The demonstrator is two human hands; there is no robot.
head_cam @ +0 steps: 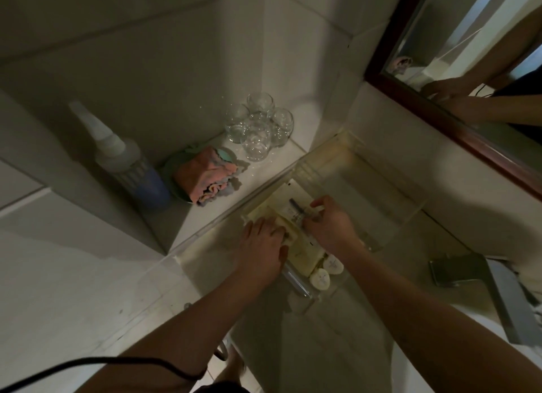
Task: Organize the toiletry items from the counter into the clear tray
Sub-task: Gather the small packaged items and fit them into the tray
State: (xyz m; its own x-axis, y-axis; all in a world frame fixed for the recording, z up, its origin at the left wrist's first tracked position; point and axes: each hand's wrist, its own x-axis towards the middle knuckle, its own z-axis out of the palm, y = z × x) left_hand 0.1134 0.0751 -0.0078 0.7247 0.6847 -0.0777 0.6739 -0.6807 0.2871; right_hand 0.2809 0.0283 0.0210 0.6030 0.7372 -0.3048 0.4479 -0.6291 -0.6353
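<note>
While the light is dim and the detail soft, the action is plain enough: both hands are down in the clear tray point(378, 240), which sits on the tabletop point(272, 164) against the wall under the mirror point(457, 128). The left hand point(261, 243) lies flat, fingers pressing on a pale flat packet point(302, 255) at the tray's near-left end. The right hand point(328, 225) is pinched narrow around a small slim item with a dark band point(296, 209), setting it across the cream packets point(281, 199) already lying there. What that item is I cannot tell; it reads as a sachet or thin tube.

These look like light things, thin and probably a bit crinkly and slick, so they should want a fingertip pinch at the edges, not a full grip, and a flat palm to stop the stack sliding. Two small round white pieces point(325, 272) rest at the tray's near corner, just beside the packets; they look stiff, light and prone to rolling, best taken by the rim.

The tray's far half looks bare. At the tabletop's back left corner stand four glasses point(258, 126), a folded cloth point(205, 177) and a blue bottle point(137, 170), all well apart from the hands.
</note>
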